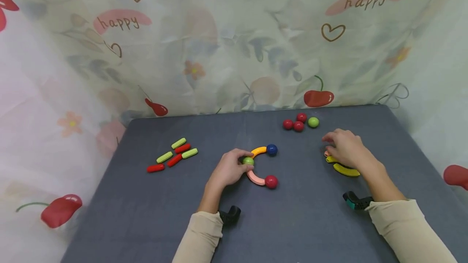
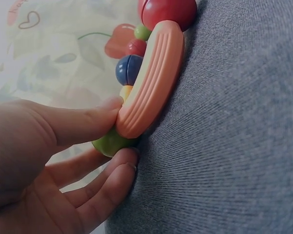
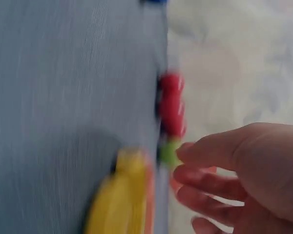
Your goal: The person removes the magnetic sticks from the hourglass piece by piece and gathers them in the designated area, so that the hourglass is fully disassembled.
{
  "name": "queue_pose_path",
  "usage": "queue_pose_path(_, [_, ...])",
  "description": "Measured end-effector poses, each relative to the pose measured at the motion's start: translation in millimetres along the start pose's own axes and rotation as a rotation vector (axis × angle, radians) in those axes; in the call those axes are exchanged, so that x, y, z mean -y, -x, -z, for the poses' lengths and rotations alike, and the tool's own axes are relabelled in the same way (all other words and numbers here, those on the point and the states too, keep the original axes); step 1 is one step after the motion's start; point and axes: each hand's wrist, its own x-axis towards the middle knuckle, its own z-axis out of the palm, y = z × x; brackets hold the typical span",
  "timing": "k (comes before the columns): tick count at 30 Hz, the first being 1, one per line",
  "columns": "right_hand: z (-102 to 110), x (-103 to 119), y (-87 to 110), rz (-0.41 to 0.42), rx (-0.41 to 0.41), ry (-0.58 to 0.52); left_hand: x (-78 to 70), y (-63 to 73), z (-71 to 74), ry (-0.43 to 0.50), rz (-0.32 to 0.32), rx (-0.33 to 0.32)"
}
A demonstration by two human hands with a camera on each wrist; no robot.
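Observation:
In the head view my left hand (image 1: 231, 167) pinches a green ball (image 1: 248, 160) between thumb and fingers. An orange curved piece (image 1: 258, 151) ending in a blue ball (image 1: 271, 149) and a pink curved piece (image 1: 255, 178) ending in a red ball (image 1: 271, 181) meet at it, forming an open C. The left thumb touches the pink piece's end in the left wrist view. Over at the right, my right hand (image 1: 346, 148) hovers above yellow curved pieces (image 1: 345, 170) and a partly hidden pink piece (image 1: 326, 154). Its fingers are loosely bent, with nothing visibly held.
Several red balls (image 1: 298, 126) and one green ball (image 1: 313, 122) lie near the table's back edge. Short red rods (image 1: 155, 168) and light green rods (image 1: 189, 153) are scattered at the left. A printed curtain (image 1: 226, 52) hangs behind the grey table (image 1: 292, 230).

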Motion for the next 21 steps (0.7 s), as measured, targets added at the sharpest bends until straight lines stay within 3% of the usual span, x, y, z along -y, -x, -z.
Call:
queue_pose_path(3, [-13.6,28.8,-6.4,0.117,-0.047,-0.096,-0.6,0.8,0.9,-0.002,0.006,-0.003])
queue_pose_path(8, [-42.8,70.4,-25.2,0.189,0.022,-0.24,-1.9,1.6,-1.4,-0.001,0.006,0.003])
queue_pose_path(14, [-67.3,93.4,-47.0,0.149,-0.013,-0.258,-2.2,1.1,-3.4,0.002,0.005,0.004])
queue_pose_path(21, [-70.1,102.4,-57.7,0.064,0.026,-0.184,2.1,0.0,-1.1,0.015,-0.017,0.002])
